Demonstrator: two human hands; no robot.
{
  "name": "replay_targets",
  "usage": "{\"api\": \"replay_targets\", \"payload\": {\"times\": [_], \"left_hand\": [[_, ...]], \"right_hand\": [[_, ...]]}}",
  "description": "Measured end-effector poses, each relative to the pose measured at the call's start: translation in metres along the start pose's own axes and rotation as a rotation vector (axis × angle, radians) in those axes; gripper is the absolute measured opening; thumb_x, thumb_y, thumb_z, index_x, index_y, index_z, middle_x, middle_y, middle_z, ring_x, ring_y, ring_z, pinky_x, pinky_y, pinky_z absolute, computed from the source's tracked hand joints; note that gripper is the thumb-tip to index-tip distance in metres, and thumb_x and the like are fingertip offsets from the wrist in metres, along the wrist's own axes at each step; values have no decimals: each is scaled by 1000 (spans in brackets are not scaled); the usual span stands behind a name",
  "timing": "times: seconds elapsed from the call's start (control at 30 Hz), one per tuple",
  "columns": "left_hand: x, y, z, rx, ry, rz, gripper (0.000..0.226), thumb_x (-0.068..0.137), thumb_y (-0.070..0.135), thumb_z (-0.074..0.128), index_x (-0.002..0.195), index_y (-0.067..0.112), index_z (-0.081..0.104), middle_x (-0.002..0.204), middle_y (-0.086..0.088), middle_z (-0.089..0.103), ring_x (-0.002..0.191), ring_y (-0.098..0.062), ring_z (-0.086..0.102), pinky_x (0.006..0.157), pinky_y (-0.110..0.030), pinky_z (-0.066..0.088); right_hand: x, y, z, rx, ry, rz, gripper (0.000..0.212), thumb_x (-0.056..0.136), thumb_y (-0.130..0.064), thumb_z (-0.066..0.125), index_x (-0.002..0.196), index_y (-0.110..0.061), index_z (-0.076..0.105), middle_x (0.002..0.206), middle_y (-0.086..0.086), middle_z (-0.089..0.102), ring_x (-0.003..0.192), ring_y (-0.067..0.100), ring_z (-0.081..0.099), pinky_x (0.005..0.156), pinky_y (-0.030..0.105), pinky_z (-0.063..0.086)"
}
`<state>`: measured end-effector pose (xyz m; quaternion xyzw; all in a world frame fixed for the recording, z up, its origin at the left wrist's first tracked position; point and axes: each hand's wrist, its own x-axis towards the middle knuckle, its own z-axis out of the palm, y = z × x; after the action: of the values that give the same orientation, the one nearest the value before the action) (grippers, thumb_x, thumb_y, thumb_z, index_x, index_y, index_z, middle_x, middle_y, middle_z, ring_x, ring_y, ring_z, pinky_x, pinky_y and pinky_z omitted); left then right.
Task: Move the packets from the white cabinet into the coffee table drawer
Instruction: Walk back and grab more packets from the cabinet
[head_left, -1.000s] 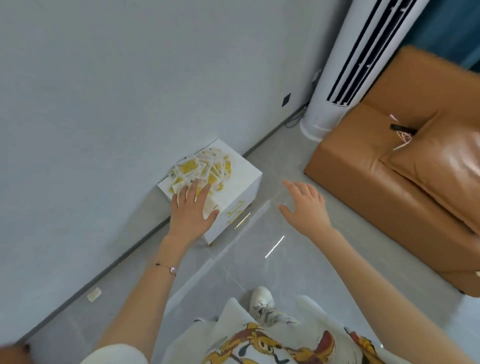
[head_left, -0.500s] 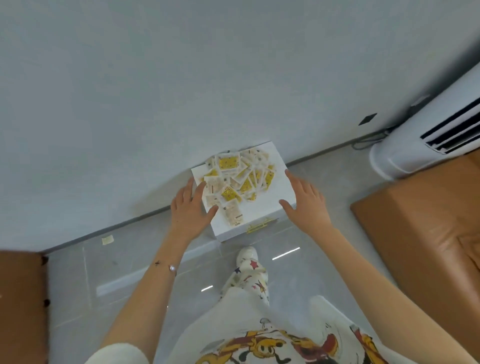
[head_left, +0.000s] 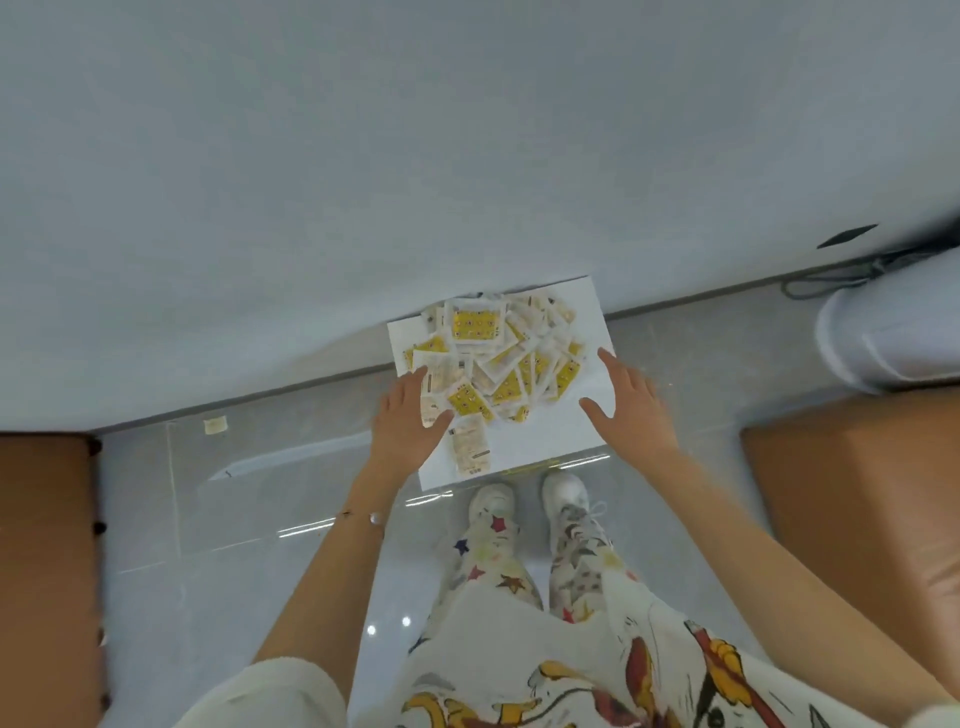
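Observation:
A low white cabinet (head_left: 582, 322) stands against the grey wall, straight ahead of my feet. On its top lies a loose heap of several yellow-and-white packets (head_left: 493, 358). My left hand (head_left: 408, 415) is spread flat at the heap's left edge, fingers straight, touching the nearest packets. My right hand (head_left: 626, 400) hovers open over the cabinet's right side, just beside the heap, holding nothing. The coffee table and its drawer are out of view.
A brown leather seat (head_left: 862, 519) is at the right and another brown piece (head_left: 47, 561) at the left. A white floor air conditioner (head_left: 893, 338) with a cable stands at the back right. Glossy grey floor tiles lie between them.
The view has swung to face the cabinet squarely and closer. My right hand has come from the floor side to the cabinet's right edge; my left stays at the heap's left side.

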<state>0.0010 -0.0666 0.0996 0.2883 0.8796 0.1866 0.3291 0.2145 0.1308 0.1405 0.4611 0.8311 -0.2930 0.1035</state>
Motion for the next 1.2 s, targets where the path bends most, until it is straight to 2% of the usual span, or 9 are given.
{"api": "replay_targets", "payload": {"times": [0.1,0.17,0.3,0.47,0.67,0.87,1.0,1.1,1.2], "left_hand": [[25,-15,53,-292,-17,-189,71,90,31,64,149,18,26,152,-7,31,139,-28,29,114,-42,26],[48,-33,95,-332,-7,-233,74,87,31,67,148,19,27,151,-8,34,138,-27,33,114,-44,27],[87,-70,166,-72,-17,-132,89,81,32,72,151,21,19,155,-8,24,141,-27,25,110,-43,28],[108,-83,202,155,56,-55,108,66,29,81,148,33,10,155,-8,16,138,-31,24,104,-49,35],[115,-88,213,148,190,-88,107,61,29,83,148,20,21,139,-14,35,120,-35,40,92,-48,44],[121,-85,212,199,236,-188,87,54,30,89,126,6,45,113,-20,50,100,-38,49,83,-48,45],[124,-80,205,227,180,-354,68,65,36,83,118,6,55,113,-18,52,103,-37,44,90,-45,37],[126,-82,199,225,161,-396,57,75,34,77,121,8,56,115,-15,53,109,-35,42,94,-43,34],[125,-85,197,204,134,-383,55,78,34,75,123,10,55,116,-10,57,111,-32,42,95,-41,35]], "right_hand": [[56,26,46,20,-81,22,71,93,-39,54,152,-29,15,150,8,33,136,31,32,107,47,32],[95,44,82,48,-124,62,75,92,-39,57,152,-28,14,151,9,31,136,33,32,106,49,32],[152,79,143,346,-99,274,89,84,-36,70,151,-27,13,153,10,24,138,32,30,106,50,33],[185,98,180,728,27,486,99,75,-20,81,149,-19,17,148,11,28,122,30,50,99,40,46],[189,102,201,860,35,542,97,67,-20,87,139,-15,22,129,7,49,108,21,57,84,26,52],[189,93,201,913,32,595,76,76,-21,80,132,-13,29,110,-1,55,89,13,58,64,15,43],[179,99,202,953,50,584,49,80,-20,76,121,-14,51,106,-3,63,95,14,62,75,21,48],[174,111,196,967,32,597,15,84,-20,72,96,-20,62,94,-4,66,90,16,63,70,22,48],[174,118,191,992,4,599,15,86,-18,70,83,-25,57,86,-5,64,88,19,62,72,25,51]]}}
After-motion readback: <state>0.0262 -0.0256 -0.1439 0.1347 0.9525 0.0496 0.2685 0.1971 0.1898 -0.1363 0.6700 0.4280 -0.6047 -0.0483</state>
